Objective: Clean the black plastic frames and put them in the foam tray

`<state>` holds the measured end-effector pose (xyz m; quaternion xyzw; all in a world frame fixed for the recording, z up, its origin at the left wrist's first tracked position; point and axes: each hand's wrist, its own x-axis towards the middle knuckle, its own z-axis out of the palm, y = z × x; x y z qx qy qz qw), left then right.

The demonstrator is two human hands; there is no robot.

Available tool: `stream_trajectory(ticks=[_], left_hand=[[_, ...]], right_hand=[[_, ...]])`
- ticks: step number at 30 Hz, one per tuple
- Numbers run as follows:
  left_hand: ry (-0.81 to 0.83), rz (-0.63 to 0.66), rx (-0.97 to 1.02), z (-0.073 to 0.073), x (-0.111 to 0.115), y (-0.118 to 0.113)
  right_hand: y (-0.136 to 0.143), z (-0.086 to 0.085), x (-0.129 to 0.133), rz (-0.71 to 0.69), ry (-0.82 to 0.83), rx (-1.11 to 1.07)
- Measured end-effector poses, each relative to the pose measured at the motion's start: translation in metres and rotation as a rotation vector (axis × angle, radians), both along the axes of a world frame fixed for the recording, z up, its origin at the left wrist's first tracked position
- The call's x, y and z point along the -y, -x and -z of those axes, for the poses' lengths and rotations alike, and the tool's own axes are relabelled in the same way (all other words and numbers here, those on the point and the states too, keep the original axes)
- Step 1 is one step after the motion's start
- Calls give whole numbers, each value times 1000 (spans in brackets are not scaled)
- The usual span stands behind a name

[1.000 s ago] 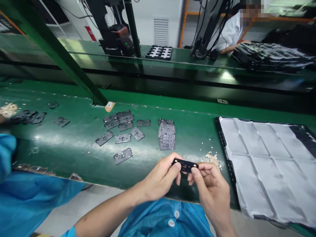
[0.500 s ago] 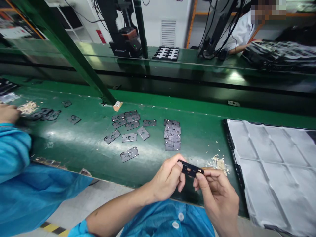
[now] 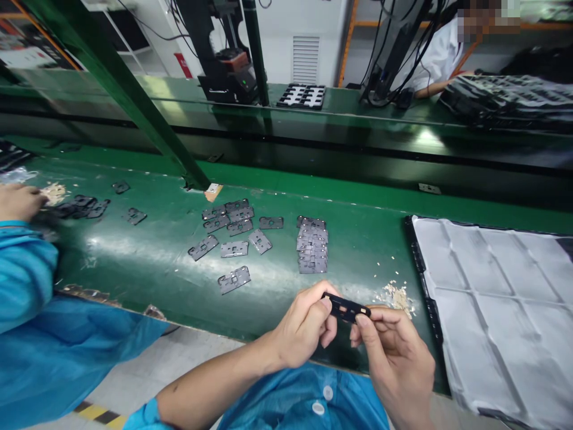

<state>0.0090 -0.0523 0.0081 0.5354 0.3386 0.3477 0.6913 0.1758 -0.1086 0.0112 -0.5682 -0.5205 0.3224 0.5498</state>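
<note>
Between my two hands, over the front edge of the green bench (image 3: 268, 310), is a small black plastic part (image 3: 347, 308) with cut-outs and light-coloured patches. My left hand (image 3: 308, 322) pinches its left end between thumb and fingers. At the other end, the thumb and fingertips of my right hand (image 3: 394, 352) are closed on it. Just beyond my left hand lies an overlapping column of dark grey flat parts (image 3: 313, 245). A pile of tiny beige pieces (image 3: 398, 297) is scattered close behind my right hand.
More dark parts (image 3: 234, 249) lie loose left of the column. A large tray with a whitish sheet (image 3: 492, 298) takes up the right side. At left, a co-worker's hand (image 3: 20, 202) is near other parts. A green post (image 3: 134, 107) slants across the bench.
My hands and the black part stay almost in place. At the far left, the co-worker's hand has shifted slightly to the right.
</note>
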Motion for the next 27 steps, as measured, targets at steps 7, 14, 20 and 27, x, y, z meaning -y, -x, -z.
stream_trajectory(ticks=[7,14,20,27], left_hand=[[-12,-52,-46,1,1,-3],[-67,-103,-82,-2,0,-4],[-30,-87,-37,3,1,-3],[22,-70,17,7,3,-4]], right_hand=[[1,1,1,-26,-13,1],[2,2,2,-54,-41,37],[1,4,2,-48,-40,50],[0,2,2,-29,-36,46]])
